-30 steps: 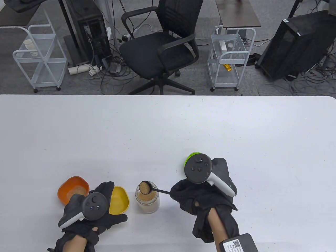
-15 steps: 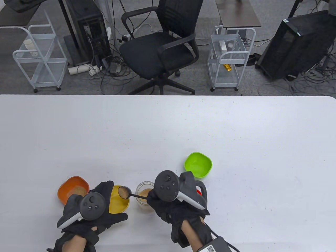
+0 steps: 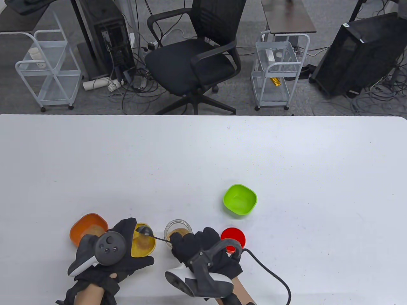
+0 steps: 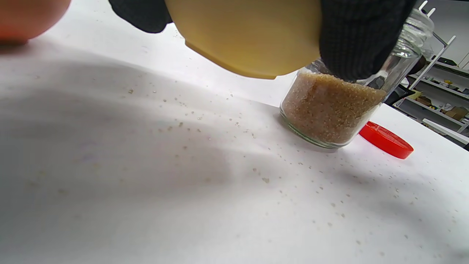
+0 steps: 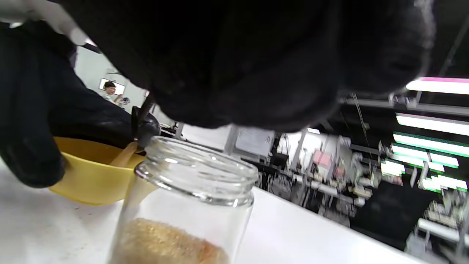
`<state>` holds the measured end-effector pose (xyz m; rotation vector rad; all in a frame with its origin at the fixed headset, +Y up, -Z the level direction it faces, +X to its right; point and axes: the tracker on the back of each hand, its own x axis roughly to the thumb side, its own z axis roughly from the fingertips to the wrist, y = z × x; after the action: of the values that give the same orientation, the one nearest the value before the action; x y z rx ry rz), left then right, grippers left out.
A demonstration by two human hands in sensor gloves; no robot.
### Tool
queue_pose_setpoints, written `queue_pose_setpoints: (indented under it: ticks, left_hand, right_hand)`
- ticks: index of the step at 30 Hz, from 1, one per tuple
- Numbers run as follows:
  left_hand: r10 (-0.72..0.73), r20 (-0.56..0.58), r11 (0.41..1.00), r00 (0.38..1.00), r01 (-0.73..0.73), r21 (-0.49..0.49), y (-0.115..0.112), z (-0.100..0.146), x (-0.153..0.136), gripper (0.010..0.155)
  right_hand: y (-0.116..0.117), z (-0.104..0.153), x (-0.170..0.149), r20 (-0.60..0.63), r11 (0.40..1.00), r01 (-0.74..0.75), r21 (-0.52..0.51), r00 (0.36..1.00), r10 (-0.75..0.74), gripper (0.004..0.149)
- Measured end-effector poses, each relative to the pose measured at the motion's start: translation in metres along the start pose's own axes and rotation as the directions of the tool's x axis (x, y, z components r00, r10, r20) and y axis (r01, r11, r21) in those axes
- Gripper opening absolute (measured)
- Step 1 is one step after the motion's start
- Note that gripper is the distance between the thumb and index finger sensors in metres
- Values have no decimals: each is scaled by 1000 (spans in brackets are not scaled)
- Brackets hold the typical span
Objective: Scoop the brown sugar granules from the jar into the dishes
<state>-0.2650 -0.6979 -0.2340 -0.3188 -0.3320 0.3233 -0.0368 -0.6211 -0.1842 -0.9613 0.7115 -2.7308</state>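
Change: since half a second ago the right hand (image 3: 203,251) has rolled over so its tracker faces the near table edge, and the spoon (image 3: 144,230), then heaped with sugar, is now tipped over the yellow dish (image 3: 144,246); the red lid (image 3: 233,237), hidden before, shows.
Sugar: brown grains fill the lower part of the glass jar (image 3: 178,231); a small heap lies in the yellow dish, and a thin layer in the orange dish (image 3: 89,229).
Jar: upright and open on the table (image 3: 203,159), just right of the yellow dish, partly covered by the right hand's fingers.
Spoon: black, its bowl turned down above the yellow dish; in the right wrist view a stream of sugar falls from it into the dish.
Right hand: fingers curled round the spoon handle beside the jar's rim.
Left hand (image 3: 117,254): fingers and thumb clamped on the yellow dish's edge; the left wrist view shows the dish lifted and tilted off the table.
Green dish (image 3: 240,199): farther back and to the right, apart from the rest.
Red lid: flat on the table, just right of the jar.
Spilled grains: scattered on the table near the jar in the left wrist view.
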Motion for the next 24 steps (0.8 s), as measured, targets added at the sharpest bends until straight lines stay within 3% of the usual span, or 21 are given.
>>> queue_pose_setpoints:
  ticks: [4,10,14,16,19,24]
  left_hand:
    - [18,-4,1000,1000,-18,4,1,0,-2,119]
    - [17,-8,1000,1000,-17,1,0,0,-3,120]
    - [10,-9,1000,1000,-10,-6,0,0,-2,119]
    - [9,-11,1000,1000,-9,-11,-1,-1,-1,119]
    - [3,-17,1000,1000,-3,-20,-2,-2,-2,119]
    - [-2,-24,1000,1000,1,-20,-2,-1,-1,119]
  right_hand:
    - [3,6,3,40,998,-55,-29,998,56,39]
    - [7,13,-22,-146,987,157,-40,976,-162,39]
    - [8,19,-42,-306,932,354,-85,880,-362,39]
    - [9,27,-48,-369,876,460,-142,797,-478,39]
    - [14,39,-54,-420,833,522,-183,725,-546,39]
    - [29,55,-62,-470,806,559,-196,668,-577,39]
